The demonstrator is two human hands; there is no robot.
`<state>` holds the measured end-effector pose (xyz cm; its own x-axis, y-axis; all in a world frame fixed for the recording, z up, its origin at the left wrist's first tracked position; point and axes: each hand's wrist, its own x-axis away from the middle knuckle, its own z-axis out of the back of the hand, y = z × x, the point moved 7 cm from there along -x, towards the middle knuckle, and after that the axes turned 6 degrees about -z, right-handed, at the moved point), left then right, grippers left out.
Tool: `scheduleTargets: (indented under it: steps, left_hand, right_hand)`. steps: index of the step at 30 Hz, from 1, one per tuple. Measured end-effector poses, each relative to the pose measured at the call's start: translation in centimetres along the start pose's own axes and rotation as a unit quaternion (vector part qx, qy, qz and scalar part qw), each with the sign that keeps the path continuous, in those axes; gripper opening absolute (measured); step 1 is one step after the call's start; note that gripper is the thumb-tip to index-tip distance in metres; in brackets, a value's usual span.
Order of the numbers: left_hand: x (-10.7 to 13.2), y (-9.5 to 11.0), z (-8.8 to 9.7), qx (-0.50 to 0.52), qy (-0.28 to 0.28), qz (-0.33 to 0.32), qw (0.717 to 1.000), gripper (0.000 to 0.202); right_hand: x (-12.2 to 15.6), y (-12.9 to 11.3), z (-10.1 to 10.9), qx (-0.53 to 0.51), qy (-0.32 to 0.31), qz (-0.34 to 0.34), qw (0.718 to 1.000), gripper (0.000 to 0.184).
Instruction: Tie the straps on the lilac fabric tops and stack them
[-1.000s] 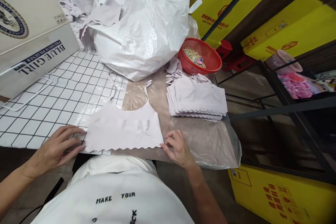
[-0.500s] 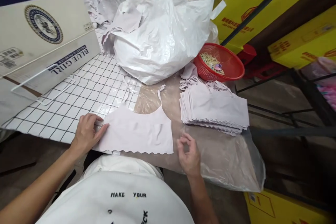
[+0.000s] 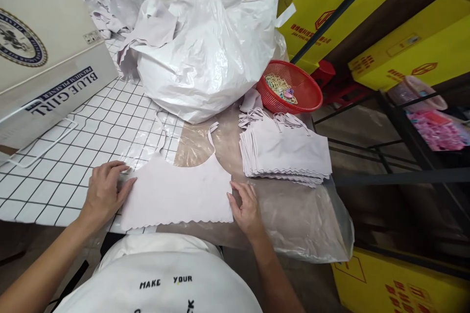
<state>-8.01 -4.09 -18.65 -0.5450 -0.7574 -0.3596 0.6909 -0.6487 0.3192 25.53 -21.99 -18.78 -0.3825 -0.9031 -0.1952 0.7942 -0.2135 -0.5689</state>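
A pale lilac camisole top (image 3: 179, 195) lies flat on the table in front of me, thin straps pointing away and scalloped hem toward me. At its left edge rests my left hand (image 3: 105, 190), thumb and fingers apart, the thumb touching the fabric. My right hand (image 3: 246, 207) is at the right edge, with the thumb and forefinger tips parted on the cloth. Neither hand appears to grip it. Just beyond my right hand sits a neat stack of matching folded tops (image 3: 288, 149), straps at the far side.
A bulging white plastic bag (image 3: 205, 54) stands behind the top, with lilac cloth spilling at its left. A red basket (image 3: 310, 100) holds rubber-band-like loops. To the left is a Blue Girl carton (image 3: 55, 66). Yellow boxes (image 3: 312, 24) and a dark metal rack (image 3: 389, 122) line the right.
My right hand has come from beside the top onto its right edge and its fingers have parted. The wrinkles in the top have smoothed out. My left hand stays at the left edge.
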Motion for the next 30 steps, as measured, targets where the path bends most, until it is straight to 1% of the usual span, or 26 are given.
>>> scheduleTargets:
  steps: [2,3,4,5,6,8,10,11,12,13,15,17,19,20,21,22,23,26,28,30]
  left_hand:
    - [-0.6,0.4,0.1,-0.008,0.006,-0.006,1.0,0.029]
    - [-1.2,1.0,0.0,-0.003,0.006,-0.018,1.0,0.026]
    - [-1.8,2.2,-0.2,0.009,0.005,-0.038,0.999,0.023]
    - [-2.6,3.8,-0.7,0.03,0.001,-0.067,0.997,0.021]
    - [-3.5,5.9,-1.5,0.056,-0.005,-0.103,0.993,0.021]
    - [-5.2,10.7,-3.8,0.11,-0.026,-0.187,0.976,0.025]
    - [-6.7,15.3,-6.8,0.151,-0.053,-0.272,0.949,0.029]
    - [-7.3,17.1,-8.5,0.161,-0.074,-0.301,0.937,0.032]
    - [-7.9,18.3,-10.0,0.166,-0.092,-0.315,0.93,0.036]
    - [-8.4,18.9,-11.4,0.165,-0.108,-0.32,0.927,0.04]
    - [-8.9,19.2,-13.3,0.154,-0.132,-0.312,0.928,0.049]
    - [-8.9,18.8,-14.2,0.138,-0.144,-0.303,0.932,0.054]
    - [-8.6,18.6,-14.3,0.131,-0.145,-0.305,0.932,0.054]
    - [-8.5,18.5,-14.1,0.133,-0.142,-0.307,0.932,0.054]
    - [-8.5,18.6,-13.9,0.136,-0.136,-0.308,0.932,0.054]
    - [-8.5,18.6,-13.8,0.14,-0.13,-0.308,0.932,0.054]
    - [-8.5,18.7,-13.6,0.143,-0.125,-0.307,0.933,0.055]
    - [-8.6,18.8,-13.7,0.147,-0.119,-0.305,0.933,0.058]
    - [-8.6,18.8,-13.9,0.15,-0.121,-0.304,0.933,0.057]
    - [-8.5,18.6,-14.2,0.151,-0.129,-0.3,0.933,0.055]
  right_hand:
    - [-1.3,0.1,1.0,-0.03,0.025,-0.036,0.999,0.021]
    - [-2.2,0.0,1.4,-0.045,0.032,-0.052,0.997,0.02]
    - [-3.4,-0.2,1.5,-0.053,0.036,-0.063,0.996,0.02]
    - [-4.7,-0.6,1.3,-0.056,0.033,-0.066,0.996,0.02]
    - [-6.3,-1.1,0.9,-0.051,0.025,-0.065,0.996,0.021]
    - [-9.5,-1.9,-0.7,-0.031,-0.004,-0.064,0.997,0.021]
    - [-12.5,-1.9,-2.9,-0.03,-0.056,-0.096,0.993,0.016]
    - [-13.7,-1.7,-4.0,-0.041,-0.084,-0.117,0.989,0.013]
    - [-14.6,-1.5,-4.9,-0.057,-0.11,-0.136,0.983,0.012]
    - [-15.2,-1.3,-5.6,-0.076,-0.133,-0.148,0.977,0.012]
    - [-15.7,-1.1,-6.2,-0.111,-0.167,-0.151,0.968,0.012]
    - [-15.4,-1.1,-6.1,-0.143,-0.196,-0.143,0.96,0.009]
    - [-14.6,-1.5,-5.8,-0.204,-0.231,-0.133,0.942,0.008]
    - [-14.2,-1.7,-5.5,-0.229,-0.246,-0.127,0.933,0.011]
    - [-13.8,-1.9,-5.3,-0.242,-0.253,-0.123,0.928,0.015]
    - [-13.6,-2.0,-5.0,-0.237,-0.251,-0.124,0.93,0.018]
    - [-13.5,-1.9,-4.7,-0.213,-0.239,-0.128,0.939,0.021]
    - [-13.4,-1.4,-4.3,-0.095,-0.182,-0.146,0.968,0.03]
    - [-13.7,-1.4,-4.3,-0.035,-0.139,-0.139,0.98,0.032]
    - [-14.5,-1.6,-4.1,0.002,-0.089,-0.126,0.988,0.031]
